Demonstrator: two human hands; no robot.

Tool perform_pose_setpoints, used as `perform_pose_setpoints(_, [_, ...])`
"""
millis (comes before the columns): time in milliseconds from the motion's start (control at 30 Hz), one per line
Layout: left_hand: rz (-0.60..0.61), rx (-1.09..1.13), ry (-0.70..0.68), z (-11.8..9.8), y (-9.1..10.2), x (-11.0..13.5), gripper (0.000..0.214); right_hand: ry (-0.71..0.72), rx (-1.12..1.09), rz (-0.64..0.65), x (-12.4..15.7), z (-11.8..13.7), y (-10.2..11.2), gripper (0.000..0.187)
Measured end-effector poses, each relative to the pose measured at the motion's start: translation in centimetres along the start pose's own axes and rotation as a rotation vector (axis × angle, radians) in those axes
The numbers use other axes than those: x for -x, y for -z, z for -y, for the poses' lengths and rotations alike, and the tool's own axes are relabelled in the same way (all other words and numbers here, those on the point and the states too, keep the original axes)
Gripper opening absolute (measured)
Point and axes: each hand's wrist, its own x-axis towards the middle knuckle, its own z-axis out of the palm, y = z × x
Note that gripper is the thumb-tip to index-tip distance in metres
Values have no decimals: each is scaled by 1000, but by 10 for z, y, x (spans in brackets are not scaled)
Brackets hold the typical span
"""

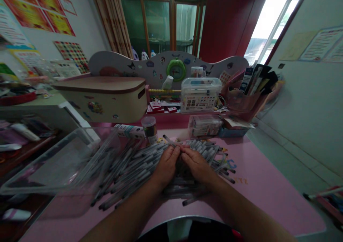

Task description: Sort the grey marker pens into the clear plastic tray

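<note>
My two hands meet over a wide pile of clear-barrelled pens (142,168) with dark tips, spread across a pink desk (265,192). One pen (168,140) pokes out above the fingers, pointing up and to the left. My left hand (169,160) is closed around it, thumb on top. Touching it from the right, my right hand (197,161) is also closed, its fingertips at the pen's lower end. The rest of that pen is hidden by the fingers. More pens lie under and between my forearms.
On the left a clear plastic bin (50,188) holds more pens. Behind the pile stand a clear cup (149,127), a small box (130,131) and a transparent pen case (205,125). A lidded storage box (107,100) and a handled case (200,96) sit on the shelf.
</note>
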Motion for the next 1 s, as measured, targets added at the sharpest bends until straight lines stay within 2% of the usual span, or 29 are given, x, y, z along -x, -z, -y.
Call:
perform_pose_setpoints(233, [-47, -88, -32, 0, -3, 2, 34, 9, 0, -59, 0, -3, -7, 39])
perform_pose_setpoints(700, [7, 206, 54, 6, -2, -2, 23, -6, 6, -11, 4, -8, 0, 43])
perform_pose_setpoints(900, [-35, -18, -33, -3, 0, 0, 23, 12, -22, 18, 3, -5, 1, 43])
perform_pose_setpoints(1000, [-27, -63, -42, -4, 1, 1, 24, 12, -45, 22, 3, -6, 1, 43])
